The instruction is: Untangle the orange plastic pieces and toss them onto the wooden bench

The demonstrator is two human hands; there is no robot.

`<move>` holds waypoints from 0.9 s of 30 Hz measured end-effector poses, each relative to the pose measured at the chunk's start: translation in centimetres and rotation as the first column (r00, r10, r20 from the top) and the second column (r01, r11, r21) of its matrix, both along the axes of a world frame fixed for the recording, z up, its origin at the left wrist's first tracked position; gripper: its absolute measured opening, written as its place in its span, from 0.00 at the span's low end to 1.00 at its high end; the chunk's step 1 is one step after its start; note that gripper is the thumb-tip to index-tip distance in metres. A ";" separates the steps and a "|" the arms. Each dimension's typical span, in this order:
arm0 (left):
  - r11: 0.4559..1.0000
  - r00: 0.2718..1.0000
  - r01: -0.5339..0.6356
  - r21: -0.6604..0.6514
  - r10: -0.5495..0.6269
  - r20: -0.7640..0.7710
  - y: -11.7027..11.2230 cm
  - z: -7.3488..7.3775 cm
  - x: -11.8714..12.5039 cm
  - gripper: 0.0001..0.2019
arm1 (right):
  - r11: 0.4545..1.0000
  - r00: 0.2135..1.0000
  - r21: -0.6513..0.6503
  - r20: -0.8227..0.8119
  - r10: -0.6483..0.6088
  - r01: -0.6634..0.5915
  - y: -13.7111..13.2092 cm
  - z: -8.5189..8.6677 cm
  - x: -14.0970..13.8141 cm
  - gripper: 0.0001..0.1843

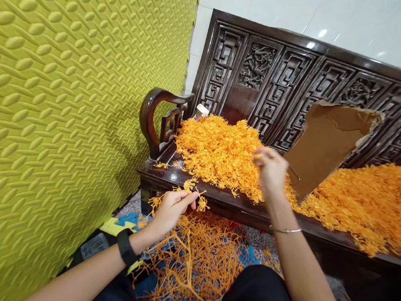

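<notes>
My left hand point(175, 210) is closed in a pinch on an orange plastic sprue point(203, 202), whose thin branches end in small spidery clusters. It is held just in front of the dark wooden bench point(214, 196). My right hand point(272, 170) is raised over the bench, thumb and fingers pinched together. A bit of orange shows at its fingertips, but I cannot make out whether it is held. Below the right hand lies a big heap of small orange plastic pieces point(218, 147). Bare orange sprues point(205, 258) lie tangled between my knees, under my left hand.
A torn cardboard sheet point(331, 143) leans on the bench back, beside a second orange heap point(375, 198). A white-capped container point(201, 111) stands behind the first heap. The curved armrest point(150, 118) and a yellow foam mat wall point(67, 110) bound the left side.
</notes>
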State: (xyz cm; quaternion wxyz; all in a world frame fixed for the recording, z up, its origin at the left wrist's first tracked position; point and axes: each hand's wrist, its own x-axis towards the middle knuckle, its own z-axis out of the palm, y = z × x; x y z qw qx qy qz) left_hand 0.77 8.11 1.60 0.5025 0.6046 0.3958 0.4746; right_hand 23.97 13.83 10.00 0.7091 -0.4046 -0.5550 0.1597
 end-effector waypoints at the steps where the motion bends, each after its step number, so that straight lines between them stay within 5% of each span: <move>1: 1.000 1.000 -0.011 -0.004 0.011 0.002 0.2 -0.1 -0.2 0.21 | 0.992 0.996 0.100 -0.048 -0.077 0.081 0.2 1.2 1.3 0.07; 4: 0.999 0.999 -0.042 0.001 0.042 0.016 1.0 -0.5 -0.7 0.21 | 0.890 0.961 0.366 -0.052 -0.270 0.270 1.5 3.5 4.0 0.11; 6: 0.999 0.999 -0.038 0.019 0.037 0.023 1.3 -0.7 -0.7 0.21 | 0.868 0.933 0.411 0.096 -0.346 0.279 3.3 3.2 4.4 0.16; 9: 0.999 1.000 0.006 0.039 -0.007 0.013 1.4 -0.7 -0.4 0.21 | 0.979 0.913 0.130 0.361 -0.192 0.155 6.5 1.1 3.5 0.29; 11: 0.999 1.000 0.028 0.043 -0.028 0.004 1.3 -0.6 -0.3 0.20 | 0.995 0.908 -0.071 0.417 -0.039 0.075 7.8 -0.2 2.3 0.36; 15: 0.999 0.999 0.035 0.036 -0.035 0.014 1.3 -0.3 -0.1 0.20 | 0.971 0.915 -0.203 0.355 0.193 -0.126 5.3 -0.3 -1.3 0.24; 17: 0.998 0.998 0.059 0.030 -0.059 0.010 1.3 -0.3 0.0 0.20 | 0.880 0.821 -0.332 0.351 0.450 -0.340 2.4 0.3 -3.3 0.17; 19: 0.994 0.994 0.109 0.029 -0.109 -0.014 1.2 -0.2 0.1 0.21 | 0.688 0.620 -0.508 0.331 0.711 -0.518 -0.4 0.5 -4.9 0.17; 21: 0.986 0.986 0.162 0.035 -0.161 -0.041 1.1 -0.2 0.3 0.22 | 0.511 0.437 -0.649 0.292 0.851 -0.564 -2.1 0.1 -6.0 0.20; 22: 0.982 0.982 0.185 0.033 -0.183 -0.052 1.0 -0.2 0.3 0.22 | 0.469 0.394 -0.688 0.279 0.876 -0.554 -2.6 -0.4 -6.5 0.21; 24: 0.973 0.972 0.228 0.014 -0.227 -0.057 0.9 -0.1 0.4 0.22 | 0.473 0.428 -0.703 0.259 0.866 -0.531 -2.7 -1.6 -7.3 0.14; 27: 0.976 0.976 0.216 -0.005 -0.216 0.000 0.9 0.3 0.3 0.21 | 0.624 0.668 -0.581 0.176 0.723 -0.522 -2.0 -2.8 -8.0 0.10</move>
